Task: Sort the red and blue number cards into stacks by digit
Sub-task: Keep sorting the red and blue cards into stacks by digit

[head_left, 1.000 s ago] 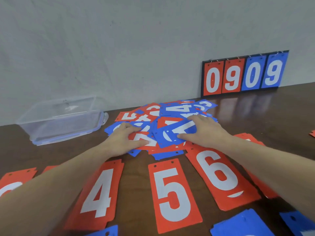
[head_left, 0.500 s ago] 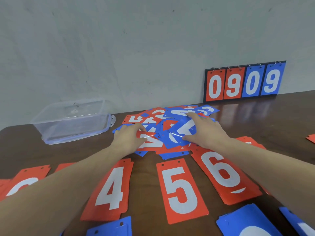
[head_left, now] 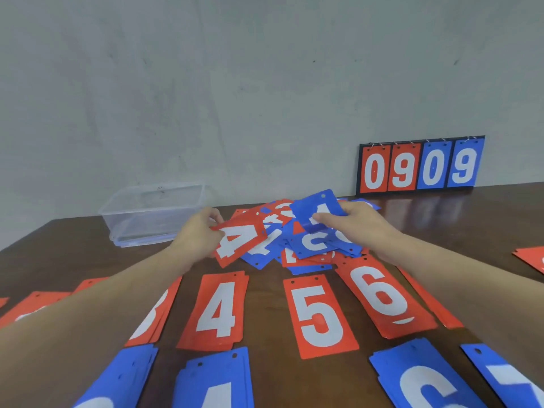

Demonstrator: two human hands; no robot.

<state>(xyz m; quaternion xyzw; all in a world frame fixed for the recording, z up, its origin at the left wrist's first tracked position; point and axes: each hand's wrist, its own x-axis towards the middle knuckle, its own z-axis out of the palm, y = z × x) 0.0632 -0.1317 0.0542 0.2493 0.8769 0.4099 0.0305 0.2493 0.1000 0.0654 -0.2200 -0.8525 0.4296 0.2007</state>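
I see my left hand (head_left: 197, 237) pinching a red 4 card (head_left: 240, 242) and my right hand (head_left: 357, 223) pinching a blue card (head_left: 316, 212), both lifted over the mixed pile (head_left: 297, 245) mid-table (head_left: 265, 295), toward its far edge.

Two forearms in view, both bare to frame edge, no sleeves seen. Left hand (head_left: 197, 237) & right hand (head_left: 363, 228): no gloves, rings, watch or bands visible. Nails short.
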